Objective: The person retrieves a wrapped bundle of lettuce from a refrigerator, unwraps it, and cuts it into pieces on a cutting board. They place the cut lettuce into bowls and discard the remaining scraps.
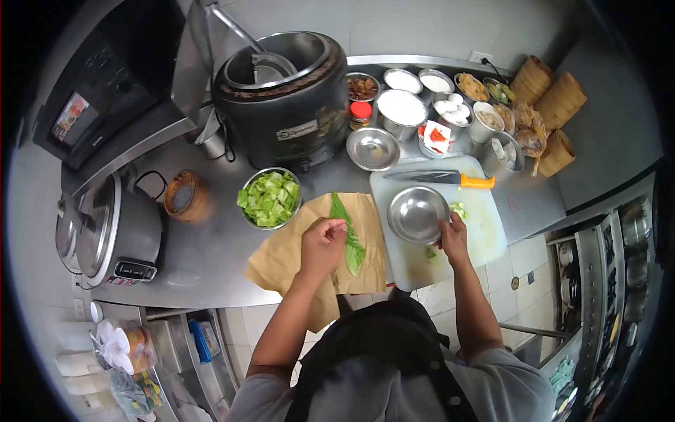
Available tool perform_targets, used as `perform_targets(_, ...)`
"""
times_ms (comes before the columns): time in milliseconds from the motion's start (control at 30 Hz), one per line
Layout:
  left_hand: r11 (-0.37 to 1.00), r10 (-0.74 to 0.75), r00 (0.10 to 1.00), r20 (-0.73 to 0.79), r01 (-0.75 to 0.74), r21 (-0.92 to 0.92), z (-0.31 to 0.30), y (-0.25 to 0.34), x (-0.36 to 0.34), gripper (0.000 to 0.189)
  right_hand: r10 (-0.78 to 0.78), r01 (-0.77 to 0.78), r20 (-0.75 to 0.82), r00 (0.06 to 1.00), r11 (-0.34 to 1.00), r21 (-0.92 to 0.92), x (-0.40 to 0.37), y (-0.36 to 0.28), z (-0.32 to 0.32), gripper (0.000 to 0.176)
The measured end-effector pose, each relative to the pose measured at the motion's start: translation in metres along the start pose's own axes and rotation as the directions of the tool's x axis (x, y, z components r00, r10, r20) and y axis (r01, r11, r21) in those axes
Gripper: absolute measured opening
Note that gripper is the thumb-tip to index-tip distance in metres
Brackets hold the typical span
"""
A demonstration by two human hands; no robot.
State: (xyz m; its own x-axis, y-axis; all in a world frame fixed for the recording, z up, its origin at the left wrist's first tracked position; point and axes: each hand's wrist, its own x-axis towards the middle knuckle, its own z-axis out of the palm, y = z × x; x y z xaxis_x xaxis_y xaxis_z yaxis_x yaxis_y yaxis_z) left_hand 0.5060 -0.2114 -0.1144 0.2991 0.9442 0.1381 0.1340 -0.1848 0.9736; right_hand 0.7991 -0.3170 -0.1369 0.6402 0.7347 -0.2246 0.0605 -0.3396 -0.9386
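Note:
My right hand (453, 238) grips the rim of an empty steel bowl (415, 211) over the white cutting board (478, 228). Bits of green leaf (458, 209) lie on the board beside the bowl, and a knife (439, 177) with an orange handle rests across its far part. My left hand (325, 243) is closed above the brown paper (288, 252); whatever its fingers may pinch is too small to make out. Just right of those fingers, a long green leaf (351, 246) lies on the paper. A bowl of chopped lettuce (270, 198) stands behind the paper.
A large black pot (281, 119) stands at the back, with a second steel bowl (373, 149) to its right. Several ingredient containers (401, 109) and bamboo steamers (560, 98) line the back right. At left are a grey cooker (126, 232) and a small basket (185, 195).

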Motion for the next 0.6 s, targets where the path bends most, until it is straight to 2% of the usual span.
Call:
perform_targets(67, 0.995, -0.084, 0.996, -0.028, 0.082, -0.057, 0.015, -0.016, 0.012, 0.008, 0.021, -0.024, 0.066, 0.998, 0.998, 0.049, -0.007, 0.013, -0.031, 0.028)
perform_targets(100, 0.982, -0.150, 0.989, -0.021, 0.146, -0.117, 0.023, -0.022, 0.023, 0.008, 0.024, -0.030, 0.160, 0.987, 0.999, 0.035, 0.000, 0.029, -0.048, 0.036)
perform_targets(167, 0.980, -0.181, 0.983, -0.039, 0.177, -0.090, 0.043, -0.022, 0.055, 0.011, -0.091, 0.064, 0.234, 0.968, 0.991, 0.119, 0.014, 0.071, -0.053, 0.044)
perform_targets(200, 0.985, -0.173, 0.983, -0.054, 0.173, -0.002, 0.055, -0.026, 0.075, 0.012, -0.053, 0.043, 0.252, 0.966, 0.998, 0.045, 0.008, 0.058, -0.052, 0.049)
perform_targets(233, 0.982, -0.162, 0.984, -0.074, 0.168, 0.086, 0.069, -0.030, 0.094, 0.014, -0.028, -0.021, 0.395, 0.918, 0.993, 0.119, 0.011, 0.050, -0.048, 0.051)
perform_targets(300, 0.963, -0.265, 0.952, -0.154, 0.269, 0.003, 0.099, -0.030, 0.125, 0.018, 0.011, -0.049, 0.412, 0.911, 0.995, 0.082, 0.011, 0.048, -0.037, 0.051)
perform_targets(333, 0.963, -0.265, 0.952, -0.153, 0.270, 0.016, 0.112, -0.031, 0.140, 0.018, 0.012, -0.056, 0.414, 0.910, 0.994, 0.093, 0.014, 0.041, -0.037, 0.051)
perform_targets(400, 0.880, -0.444, 0.853, -0.273, 0.473, 0.047, 0.131, -0.042, 0.161, 0.024, -0.035, -0.015, 0.488, 0.872, 0.995, 0.097, 0.021, 0.031, -0.045, 0.053)
perform_targets(433, 0.874, -0.448, 0.849, -0.282, 0.482, 0.062, 0.135, -0.062, 0.167, 0.024, -0.029, -0.029, 0.498, 0.867, 0.994, 0.107, 0.028, 0.035, -0.054, 0.053)
perform_targets(500, 0.833, -0.215, 0.903, -0.371, 0.368, 0.414, 0.137, -0.102, 0.174, 0.034, -0.276, 0.319, 0.376, 0.884, 0.946, -0.053, 0.044, 0.042, -0.072, 0.055)
perform_targets(533, 0.820, -0.217, 0.898, -0.383, 0.381, 0.426, 0.142, -0.083, 0.159, 0.034, -0.271, 0.310, 0.391, 0.880, 0.950, -0.038, 0.055, 0.046, -0.085, 0.055)
perform_targets(567, 0.853, -0.163, 0.934, -0.318, 0.295, 0.431, 0.155, -0.047, 0.136, 0.037, -0.410, 0.487, 0.311, 0.857, 0.842, -0.231, 0.070, 0.049, -0.101, 0.057)
perform_targets(600, 0.881, -0.102, 0.963, -0.249, 0.204, 0.427, 0.165, -0.025, 0.116, 0.040, -0.555, 0.606, 0.252, 0.793, 0.672, -0.426, 0.080, 0.052, -0.113, 0.059)
